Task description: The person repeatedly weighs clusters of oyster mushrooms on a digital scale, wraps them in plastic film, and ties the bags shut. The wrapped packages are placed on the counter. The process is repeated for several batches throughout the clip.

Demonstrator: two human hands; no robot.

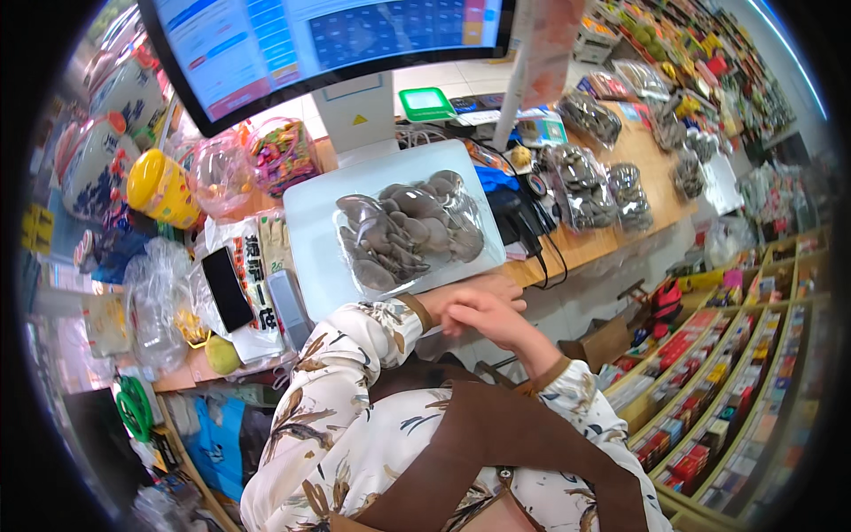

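Note:
Plastic-wrapped grey-brown mushrooms [412, 233] lie on the pale plate of a counter scale [309, 219], below a large lit screen [266, 60]. My left hand [465, 296] reaches across just beyond the scale's near right corner, palm down and partly covered by the other hand. My right hand [488, 316] rests over it at the wrist, its fingers curled near the left sleeve cuff. Which forearm belongs to which hand is hard to tell where they overlap. Neither hand touches the mushrooms, and I see no object in them.
More wrapped mushroom packs [578, 186] sit on the wooden counter [602, 246] at right. A black scanner with cables [518, 216] stands beside the scale. At left are a black phone [227, 289], a yellow bucket [163, 186] and a candy basket [282, 156]. Shelves [705, 399] of small boxes stand at lower right.

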